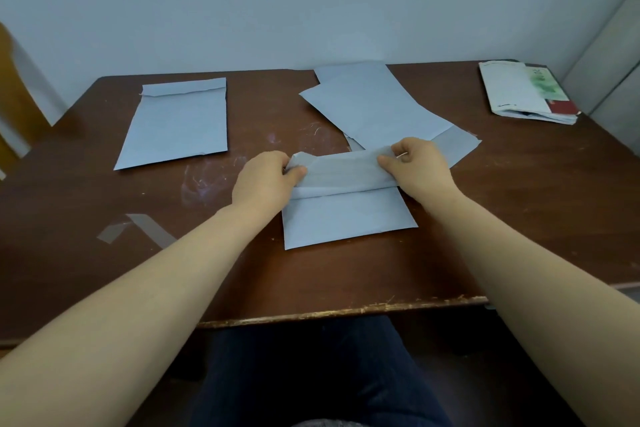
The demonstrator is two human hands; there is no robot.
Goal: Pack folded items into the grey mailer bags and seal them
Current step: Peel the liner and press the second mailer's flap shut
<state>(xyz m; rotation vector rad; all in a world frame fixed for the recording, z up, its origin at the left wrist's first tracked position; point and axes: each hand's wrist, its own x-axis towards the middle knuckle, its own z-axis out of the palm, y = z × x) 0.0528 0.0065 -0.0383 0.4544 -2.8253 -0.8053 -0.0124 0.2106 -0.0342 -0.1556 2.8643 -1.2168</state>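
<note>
Near the middle of the table point(519, 218), a grey mailer bag point(346, 222) is laid flat w/ its mouth end at the far side, and its flap point(343, 170) is lifted and turned back toward the near edge. The flap is pinched at both ends: the left hand point(266, 184) is clamped on the left corner, the right hand point(417, 168) on the right corner, thumbs on top & fingers curled beneath, so the hands are held apart w/ the flap stretched between them. The step in hand is judged to be sealing. Contents can't be seen; the bag lies nearly flat. The material is judged thin, light & limp, prob. slick, easily creased and apt to skew if pulled from one side only. It is best taken at the two flap corners, as now, then pressed down along the fold from the middle outward. At far left a second mailer point(176, 121) is laid w/ flap folded down; a loose pile of mailers point(374, 104) is spread just behind the held bag; a stack of printed papers point(519, 94) is set at the far right corner; a grey strip point(145, 229) is seen at near left
</note>
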